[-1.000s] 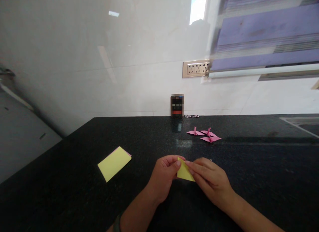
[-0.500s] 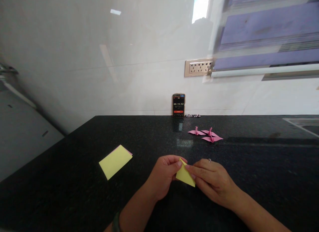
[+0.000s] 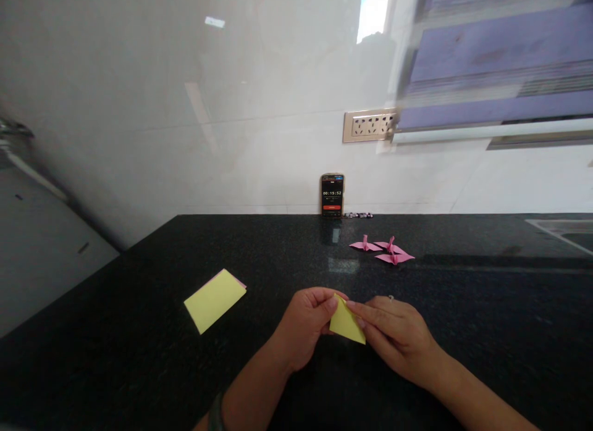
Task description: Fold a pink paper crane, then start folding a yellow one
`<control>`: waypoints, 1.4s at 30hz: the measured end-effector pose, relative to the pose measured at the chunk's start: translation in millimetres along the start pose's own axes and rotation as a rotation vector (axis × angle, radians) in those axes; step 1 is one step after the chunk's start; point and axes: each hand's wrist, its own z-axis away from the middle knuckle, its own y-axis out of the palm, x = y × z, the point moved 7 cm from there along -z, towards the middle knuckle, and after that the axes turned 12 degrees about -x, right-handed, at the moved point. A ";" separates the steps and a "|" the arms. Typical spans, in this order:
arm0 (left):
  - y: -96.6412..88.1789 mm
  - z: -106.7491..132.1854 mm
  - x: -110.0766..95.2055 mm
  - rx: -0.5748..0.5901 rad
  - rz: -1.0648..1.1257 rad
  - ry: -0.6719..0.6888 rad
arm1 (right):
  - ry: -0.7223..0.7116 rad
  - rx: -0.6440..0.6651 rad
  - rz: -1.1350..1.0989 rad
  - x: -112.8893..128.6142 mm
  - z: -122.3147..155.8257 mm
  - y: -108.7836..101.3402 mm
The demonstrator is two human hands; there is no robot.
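Observation:
Low in the middle of the head view, both hands pinch a small folded yellow paper (image 3: pixel 345 323) just above the black counter (image 3: pixel 139 369). My left hand (image 3: pixel 303 326) grips its left edge between thumb and fingers. My right hand (image 3: pixel 396 338) presses fingertips along the paper's right side. The paper is a triangle with its tip pointing up. A stack of yellow paper sheets (image 3: pixel 214 299), with a pink edge showing beneath, lies flat on the counter to the left of my hands.
Three pink folded paper cranes (image 3: pixel 383 249) sit farther back on the counter. A phone (image 3: pixel 332 195) showing a timer leans against the white wall, with small beads (image 3: pixel 357 215) beside it. A socket strip (image 3: pixel 368 126) is on the wall. A sink edge (image 3: pixel 560 230) shows at far right.
The yellow paper has shifted and turned slightly between my fingers. My hands have stayed in almost the same place.

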 end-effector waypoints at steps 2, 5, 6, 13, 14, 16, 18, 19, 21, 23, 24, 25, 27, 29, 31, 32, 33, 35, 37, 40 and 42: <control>0.5 0.0 0.2 0.010 0.006 -0.004 | 0.003 -0.009 -0.002 0.4 -0.3 -0.7; 1.3 0.0 0.1 0.015 0.008 -0.009 | 0.011 -0.018 0.001 0.6 -0.7 -1.2; 1.3 0.1 -0.1 0.012 0.002 -0.009 | 0.015 -0.015 0.000 0.5 -0.7 -1.0; 0.4 -0.6 0.2 -0.011 -0.023 -0.014 | -0.039 0.049 -0.027 4.0 -1.8 0.8; 0.4 -0.7 0.6 -0.010 -0.016 -0.016 | -0.048 0.065 -0.018 4.3 -2.0 1.4; 0.2 -1.0 1.2 -0.010 -0.004 -0.015 | -0.063 0.091 0.005 4.5 -2.3 2.4; -0.5 -1.3 1.5 -0.017 0.004 -0.012 | -0.065 0.111 0.027 4.2 -2.4 3.2; -0.7 -1.3 1.7 -0.021 0.007 -0.012 | -0.063 0.122 0.037 4.1 -2.4 3.8; -1.2 -1.4 1.9 -0.028 0.013 -0.014 | -0.056 0.145 0.052 4.0 -2.1 5.0; -1.2 -1.5 1.8 -0.029 0.022 -0.017 | -0.049 0.165 0.064 4.1 -2.0 6.0; -1.3 -1.5 1.7 -0.030 0.027 -0.018 | -0.047 0.173 0.071 4.2 -2.1 6.4; -1.4 -1.5 1.6 -0.032 0.035 -0.021 | -0.046 0.178 0.080 4.2 -2.3 6.8; -1.2 -1.2 1.6 -0.031 0.052 -0.032 | -0.047 0.188 0.100 4.1 -2.8 7.6; -0.9 -0.7 1.2 -0.033 0.067 -0.041 | -0.053 0.196 0.124 3.9 -3.2 8.6; -0.5 -0.3 0.8 -0.041 0.079 -0.047 | -0.059 0.212 0.151 3.9 -3.1 10.2; -0.2 -0.3 0.8 -0.043 0.083 -0.049 | -0.060 0.222 0.163 4.0 -3.1 11.0; 0.0 -0.4 1.1 -0.047 0.084 -0.049 | -0.061 0.232 0.172 4.4 -3.1 11.6; -0.6 -1.3 2.2 -0.063 0.070 -0.038 | -0.058 0.248 0.183 5.6 -3.6 12.2; -2.8 -3.0 3.8 -0.096 0.045 -0.015 | -0.046 0.246 0.171 7.4 -5.0 11.7; -6.2 -5.3 5.4 -0.141 0.016 0.019 | 0.062 0.190 0.027 6.8 -8.0 9.7; -8.2 -6.1 5.4 -0.170 -0.002 0.035 | 0.277 0.099 -0.113 -3.7 -7.9 8.4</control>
